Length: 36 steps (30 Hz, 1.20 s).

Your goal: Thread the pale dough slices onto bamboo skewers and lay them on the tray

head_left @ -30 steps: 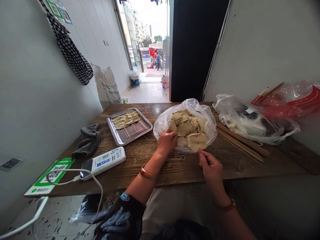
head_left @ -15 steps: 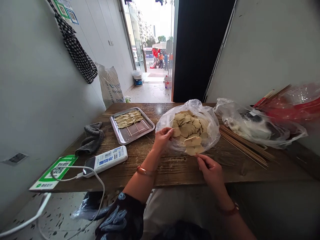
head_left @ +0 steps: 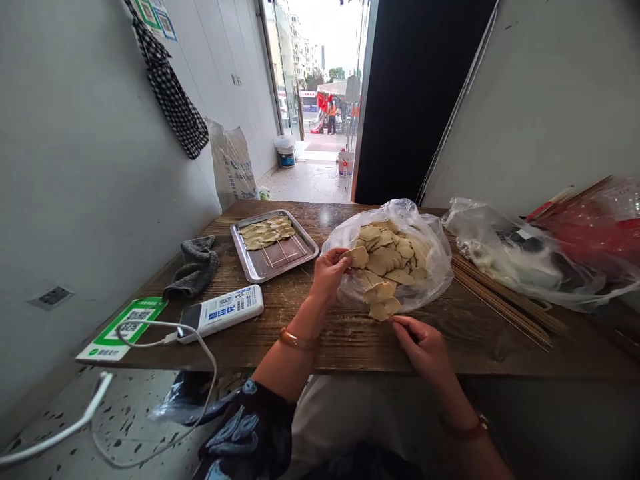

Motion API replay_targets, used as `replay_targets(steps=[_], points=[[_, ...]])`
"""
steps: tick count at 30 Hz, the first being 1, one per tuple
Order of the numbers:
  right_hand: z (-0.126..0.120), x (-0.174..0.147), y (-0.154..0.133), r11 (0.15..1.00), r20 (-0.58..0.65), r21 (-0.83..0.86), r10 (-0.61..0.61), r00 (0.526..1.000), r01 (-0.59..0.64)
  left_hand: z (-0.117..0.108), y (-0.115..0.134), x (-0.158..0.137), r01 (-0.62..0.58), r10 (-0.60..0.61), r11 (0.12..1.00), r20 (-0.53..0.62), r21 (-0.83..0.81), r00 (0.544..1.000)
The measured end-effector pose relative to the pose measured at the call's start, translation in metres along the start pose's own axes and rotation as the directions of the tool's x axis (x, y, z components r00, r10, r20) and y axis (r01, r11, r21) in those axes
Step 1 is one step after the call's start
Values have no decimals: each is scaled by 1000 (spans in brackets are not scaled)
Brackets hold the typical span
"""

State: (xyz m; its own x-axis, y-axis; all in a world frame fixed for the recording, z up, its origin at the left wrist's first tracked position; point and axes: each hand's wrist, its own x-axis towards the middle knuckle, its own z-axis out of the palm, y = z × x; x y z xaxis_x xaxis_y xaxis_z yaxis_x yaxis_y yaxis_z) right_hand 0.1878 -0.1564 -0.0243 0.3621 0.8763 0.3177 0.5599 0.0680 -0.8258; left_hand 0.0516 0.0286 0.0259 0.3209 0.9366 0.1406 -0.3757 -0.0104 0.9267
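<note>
we are working at the near edge of a wooden table (head_left: 280, 300), where a clear bag (head_left: 440, 267) of thin slices (head_left: 386, 257) is sitting near the middle. a metal tray (head_left: 302, 248) is lying towards the far left corner, carrying skewered slices (head_left: 267, 231), and loose sticks (head_left: 500, 299) are lying just right of the bag. our right hand (head_left: 425, 345) is pinching a stick (head_left: 391, 319) carrying threaded slices (head_left: 383, 307) at the bag's near rim; our left hand (head_left: 330, 271) is pinching one loose slice (head_left: 359, 257) at the left rim. we are probably threading best with a steady stick and fingertips clear of its point.
</note>
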Motion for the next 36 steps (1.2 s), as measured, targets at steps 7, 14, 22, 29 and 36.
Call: replay_targets(steps=[7, 14, 22, 29, 36], points=[[1, 0, 2, 1000, -2, -7, 5, 1000, -5, 2, 2, -1, -11, 11, 1000, -6, -15, 1000], [2, 0, -1, 1000, 2, -17, -2, 1000, 2, 4, 5, -3, -31, 31, 998, -2, 63, 1000], [3, 1, -3, 999, -2, -34, -22, 1000, 22, 4, -1, -2, -45, 41, 988, 26, 148, 999], [4, 0, -1, 999, -41, -19, -28, 999, 27, 4, -1, -4, 52, -55, 997, 60, 50, 997], [4, -2, 0, 999, -95, -2, -38, 995, 38, 2, 1, -4, 150, -142, 980, 65, -129, 988]])
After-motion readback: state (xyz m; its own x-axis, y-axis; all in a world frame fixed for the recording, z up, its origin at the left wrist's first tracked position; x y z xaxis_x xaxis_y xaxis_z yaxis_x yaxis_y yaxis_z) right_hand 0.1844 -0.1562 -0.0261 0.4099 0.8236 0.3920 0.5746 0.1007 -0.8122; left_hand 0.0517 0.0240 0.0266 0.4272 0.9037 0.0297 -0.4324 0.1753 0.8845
